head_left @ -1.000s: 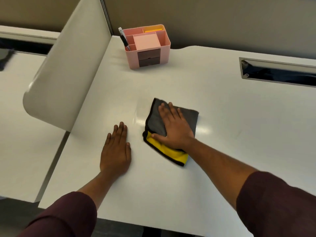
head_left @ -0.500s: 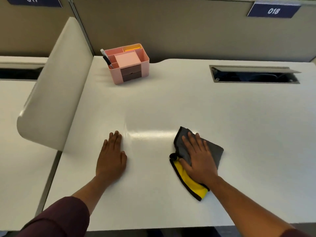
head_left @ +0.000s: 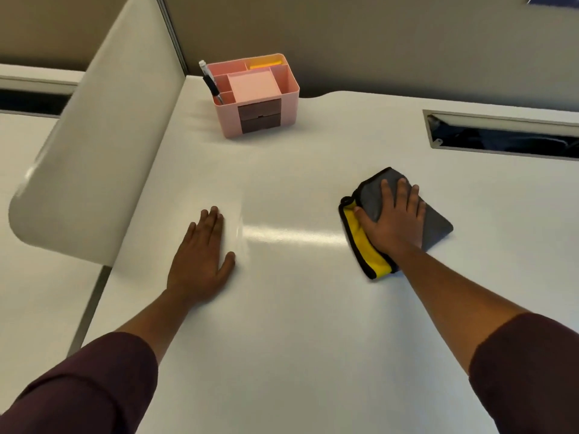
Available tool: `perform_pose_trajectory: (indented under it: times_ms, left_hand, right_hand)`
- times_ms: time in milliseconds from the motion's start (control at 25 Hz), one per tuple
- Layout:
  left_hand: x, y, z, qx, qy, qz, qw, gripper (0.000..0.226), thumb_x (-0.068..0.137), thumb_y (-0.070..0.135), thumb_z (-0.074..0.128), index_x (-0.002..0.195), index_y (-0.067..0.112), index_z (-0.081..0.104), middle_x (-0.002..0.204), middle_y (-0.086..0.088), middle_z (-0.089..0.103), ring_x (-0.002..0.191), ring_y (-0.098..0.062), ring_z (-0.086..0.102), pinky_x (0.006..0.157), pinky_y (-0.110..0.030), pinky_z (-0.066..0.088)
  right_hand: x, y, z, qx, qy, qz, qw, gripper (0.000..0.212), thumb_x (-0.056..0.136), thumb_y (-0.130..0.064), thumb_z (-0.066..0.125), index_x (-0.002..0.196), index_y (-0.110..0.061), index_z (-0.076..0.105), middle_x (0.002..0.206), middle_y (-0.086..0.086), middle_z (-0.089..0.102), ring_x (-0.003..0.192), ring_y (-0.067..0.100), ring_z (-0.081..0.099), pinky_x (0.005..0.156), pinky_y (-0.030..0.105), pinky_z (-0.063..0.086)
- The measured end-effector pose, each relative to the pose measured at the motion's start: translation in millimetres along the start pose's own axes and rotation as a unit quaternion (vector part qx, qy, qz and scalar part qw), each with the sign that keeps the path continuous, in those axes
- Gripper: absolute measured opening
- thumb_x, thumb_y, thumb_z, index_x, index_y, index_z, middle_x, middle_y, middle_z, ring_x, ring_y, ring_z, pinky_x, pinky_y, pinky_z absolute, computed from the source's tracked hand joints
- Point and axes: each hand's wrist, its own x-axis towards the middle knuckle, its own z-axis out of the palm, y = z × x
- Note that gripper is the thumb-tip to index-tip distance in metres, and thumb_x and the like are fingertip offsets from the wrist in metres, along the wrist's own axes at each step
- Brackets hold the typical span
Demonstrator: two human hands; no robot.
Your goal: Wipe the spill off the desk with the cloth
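Right hand lies flat on the cloth, fingers straight and slightly spread, thumb out to the yellow edge; it presses rather than grips. The cloth, grey on top with a yellow fold showing, sits on the desk right of centre, well apart from the left hand. That hand rests palm-down on the bare surface, fingers together and extended, holding nothing. Risks, as judged: with no pinch on the fabric, a fast stroke could let the palm slide over the cloth and leave it bunched. The folded yellow hem may ride up and smear liquid instead of lifting it. A glossy streak runs between the two hands; whether it is residue or only a light reflection cannot be told, so a missed patch there is possible. A long sweep away from the person would approach the cable slot and could push moisture into it; the pink organiser stands farther off. Both forearms reach forward, sleeves pushed up, wrists low to the desk.
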Motion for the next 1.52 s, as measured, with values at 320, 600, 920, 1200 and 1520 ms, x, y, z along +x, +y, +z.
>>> perform_pose_trajectory:
  times_ms: [320, 600, 920, 1200, 1520]
  left_hand:
    - [-4.4, 1.1, -2.3, -0.012, -0.008, 0.005, 1.000, 0.077, 0.099, 0.044, 0.031, 0.163, 0.012, 0.003, 0.173, -0.005, -0.003, 0.159, -0.021, -0.007, 0.128, -0.046, 0.014]
    - [0.9, 2.3, -5.5, -0.014, -0.012, -0.001, 1.000, 0.081, 0.096, 0.043, 0.038, 0.163, 0.011, 0.005, 0.173, -0.005, -0.001, 0.159, -0.021, -0.004, 0.127, -0.046, 0.016]
    - [2.6, -2.4, -2.9, -0.011, -0.011, 0.007, 1.000, 0.083, 0.096, 0.044, 0.041, 0.163, 0.012, 0.004, 0.173, -0.004, -0.002, 0.159, -0.020, -0.004, 0.128, -0.043, 0.014]
    - [3.3, -3.8, -1.2, -0.008, -0.013, 0.007, 1.000, 0.078, 0.097, 0.043, 0.034, 0.163, 0.012, 0.006, 0.172, -0.006, 0.002, 0.159, -0.020, -0.003, 0.129, -0.042, 0.011]
    - [-27.8, 3.3, 5.2, -0.013, -0.027, 0.046, 0.998, 0.075, 0.095, 0.035, 0.026, 0.161, 0.002, 0.011, 0.171, -0.013, 0.004, 0.159, -0.029, 0.000, 0.128, -0.037, 0.001]
  right_hand:
    - [-75.1, -58.7, 13.5, -0.013, -0.052, -0.343, 0.938, 0.087, 0.093, -0.077, 0.044, 0.165, -0.035, 0.020, 0.177, 0.000, 0.002, 0.163, 0.026, -0.004, 0.129, 0.055, 0.010]
    - [18.1, -56.1, 13.4, -0.024, -0.003, -0.157, 0.987, 0.091, 0.093, -0.081, 0.032, 0.166, -0.029, 0.018, 0.176, 0.008, 0.009, 0.162, 0.035, 0.006, 0.129, 0.056, 0.013]
    - [73.2, -179.8, 30.3, -0.026, -0.031, -0.260, 0.965, 0.093, 0.091, -0.082, 0.031, 0.166, -0.029, 0.017, 0.176, 0.009, 0.007, 0.162, 0.035, 0.002, 0.130, 0.056, 0.007]
    - [-21.5, -187.7, 42.4, -0.009, -0.038, -0.411, 0.911, 0.081, 0.093, -0.068, 0.042, 0.164, -0.034, 0.025, 0.176, 0.007, 0.012, 0.163, 0.031, 0.004, 0.130, 0.055, 0.010]
    - [-144.5, -127.3, 38.3, 0.017, -0.043, -0.373, 0.927, 0.080, 0.092, -0.062, 0.050, 0.164, -0.039, 0.024, 0.177, 0.003, 0.005, 0.163, 0.027, -0.005, 0.130, 0.053, 0.005]
